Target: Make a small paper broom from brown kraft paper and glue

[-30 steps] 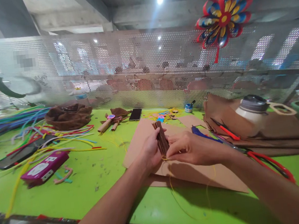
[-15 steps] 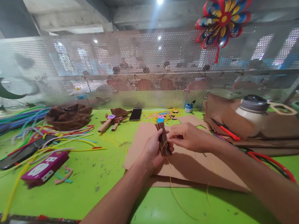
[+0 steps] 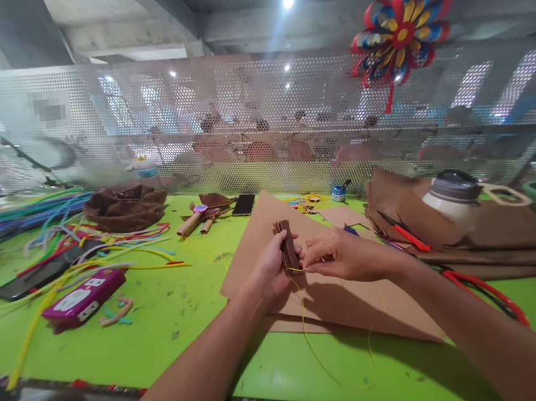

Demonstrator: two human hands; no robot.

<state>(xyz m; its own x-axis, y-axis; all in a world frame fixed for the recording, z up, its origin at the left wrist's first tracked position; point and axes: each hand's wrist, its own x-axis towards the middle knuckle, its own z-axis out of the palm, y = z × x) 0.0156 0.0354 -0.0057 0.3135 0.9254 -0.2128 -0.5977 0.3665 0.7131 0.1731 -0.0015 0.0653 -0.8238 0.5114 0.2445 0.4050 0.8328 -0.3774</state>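
Note:
My left hand (image 3: 273, 265) is closed around a pleated bundle of brown paper (image 3: 288, 244), its thumb pressed on the near face. A thin yellow string (image 3: 304, 324) crosses the lower part of the bundle and hangs in a loop over the table's front. Just right of the bundle, the fingertips of my right hand (image 3: 334, 257) pinch the string. Beneath both hands lie flat sheets of brown card (image 3: 250, 263), the upper one with a raised corner pointing away from me.
Purple box (image 3: 85, 298), pipe cleaners (image 3: 64, 199) and a brown cloth bag (image 3: 125, 208) lie left. Folded paper pieces (image 3: 194, 222) and a phone (image 3: 243, 205) are behind. Right are red-handled scissors (image 3: 412, 237), a bottle (image 3: 450, 197) and brown sheets (image 3: 505, 226). A perforated screen (image 3: 240, 114) stands behind.
My right hand has drawn the string lower across the bundle, which now tilts slightly left. The card's far corner has risen, covering part of the scraps behind it.

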